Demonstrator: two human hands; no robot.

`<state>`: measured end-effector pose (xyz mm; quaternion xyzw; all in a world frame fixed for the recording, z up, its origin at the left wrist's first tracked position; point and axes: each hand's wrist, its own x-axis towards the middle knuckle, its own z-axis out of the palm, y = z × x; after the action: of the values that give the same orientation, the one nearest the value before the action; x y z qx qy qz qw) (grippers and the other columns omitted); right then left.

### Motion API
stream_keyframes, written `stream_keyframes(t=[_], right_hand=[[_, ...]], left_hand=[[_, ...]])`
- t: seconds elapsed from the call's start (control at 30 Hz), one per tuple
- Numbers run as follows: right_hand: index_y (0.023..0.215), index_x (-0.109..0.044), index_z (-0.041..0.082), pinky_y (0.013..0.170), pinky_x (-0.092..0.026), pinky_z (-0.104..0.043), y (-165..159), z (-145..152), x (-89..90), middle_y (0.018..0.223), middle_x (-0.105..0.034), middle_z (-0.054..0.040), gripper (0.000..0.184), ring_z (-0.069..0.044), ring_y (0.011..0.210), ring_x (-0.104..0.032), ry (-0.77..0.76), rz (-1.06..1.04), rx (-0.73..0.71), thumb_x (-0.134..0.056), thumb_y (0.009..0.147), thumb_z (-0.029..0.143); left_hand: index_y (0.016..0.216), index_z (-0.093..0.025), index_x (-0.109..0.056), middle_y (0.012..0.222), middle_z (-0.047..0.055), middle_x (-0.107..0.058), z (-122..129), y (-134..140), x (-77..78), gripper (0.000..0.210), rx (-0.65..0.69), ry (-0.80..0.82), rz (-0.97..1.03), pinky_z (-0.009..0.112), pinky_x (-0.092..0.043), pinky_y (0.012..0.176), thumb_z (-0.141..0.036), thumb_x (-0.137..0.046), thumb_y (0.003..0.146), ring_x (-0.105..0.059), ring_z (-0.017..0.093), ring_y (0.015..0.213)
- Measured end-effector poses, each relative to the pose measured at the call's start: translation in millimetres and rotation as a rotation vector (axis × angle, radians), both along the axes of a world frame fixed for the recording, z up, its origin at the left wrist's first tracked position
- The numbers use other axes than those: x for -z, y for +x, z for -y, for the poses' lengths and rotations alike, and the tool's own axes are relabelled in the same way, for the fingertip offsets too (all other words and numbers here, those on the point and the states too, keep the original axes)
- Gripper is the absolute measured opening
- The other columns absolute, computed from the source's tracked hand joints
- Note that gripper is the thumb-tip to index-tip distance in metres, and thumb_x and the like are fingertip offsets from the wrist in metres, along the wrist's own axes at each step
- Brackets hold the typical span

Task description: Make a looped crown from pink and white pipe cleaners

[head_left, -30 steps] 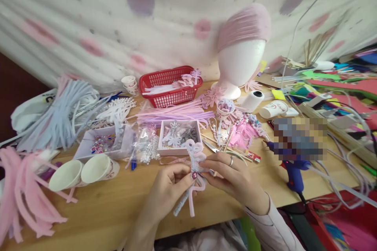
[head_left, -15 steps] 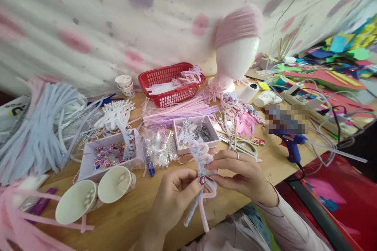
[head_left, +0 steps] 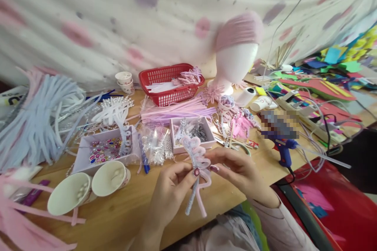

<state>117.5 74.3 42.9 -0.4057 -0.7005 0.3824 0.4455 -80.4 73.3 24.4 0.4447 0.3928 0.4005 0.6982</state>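
Note:
Between my hands is a looped pipe-cleaner piece (head_left: 196,152), with pale pink scallops along a grey-blue stem. My left hand (head_left: 173,190) is closed, pinching its middle between thumb and fingers. The wrapped stem and a loose pink end hang below that grip. My right hand (head_left: 240,172) is closed too, its thumb and finger at the pink loops on the right side. Just beyond the piece stands a white box (head_left: 193,135) with silvery trims. A bag of pearl beads (head_left: 157,145) lies left of that box.
Two paper cups (head_left: 69,196) with white balls stand at the left front, near a box of gems (head_left: 103,151). A red basket (head_left: 171,86) and a white mannequin head (head_left: 237,60) are at the back. A blue glue gun (head_left: 284,153) with cords stands right.
My right hand's fingers have shifted from over the piece to its right-side loops, uncovering more of them. The left hand keeps its pinch. The view has moved slightly.

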Motion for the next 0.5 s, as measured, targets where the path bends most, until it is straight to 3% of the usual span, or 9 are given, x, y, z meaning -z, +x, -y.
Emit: stream_keyframes(t=[0.1, 0.27, 0.5], right_hand=[[0.115, -0.069, 0.021, 0.076, -0.065, -0.028, -3, 4, 8.5, 0.102, -0.078, -0.0093, 0.028, -0.019, 0.089, -0.077, -0.181, -0.205, 0.068, -0.069, 0.093, 0.040], [0.099, -0.071, 0.018, 0.071, -0.064, -0.028, -2, 6, 21.6, 0.088, -0.077, -0.0071, 0.027, -0.019, 0.078, -0.076, -0.266, -0.223, 0.165, -0.072, 0.090, 0.043], [0.098, -0.074, 0.017, 0.071, -0.063, -0.030, 26, -1, 24.0, 0.084, -0.079, -0.0075, 0.028, -0.019, 0.074, -0.076, -0.355, -0.263, 0.079, -0.071, 0.090, 0.043]], left_hand=[[0.090, -0.017, -0.083, 0.083, 0.007, -0.081, 0, 14, 4.9, 0.024, -0.128, 0.019, -0.016, 0.027, -0.058, 0.068, -0.038, -0.072, 0.086, -0.072, 0.020, 0.071], [0.094, -0.017, -0.080, 0.093, 0.009, -0.082, 1, 38, 8.6, 0.024, -0.234, 0.062, -0.077, 0.030, -0.060, 0.075, -0.038, -0.075, 0.084, -0.075, 0.024, 0.083], [0.097, -0.017, -0.075, 0.087, 0.008, -0.082, 3, 61, 6.5, 0.025, -0.300, -0.020, -0.067, 0.031, -0.060, 0.073, -0.038, -0.074, 0.083, -0.077, 0.023, 0.079]])
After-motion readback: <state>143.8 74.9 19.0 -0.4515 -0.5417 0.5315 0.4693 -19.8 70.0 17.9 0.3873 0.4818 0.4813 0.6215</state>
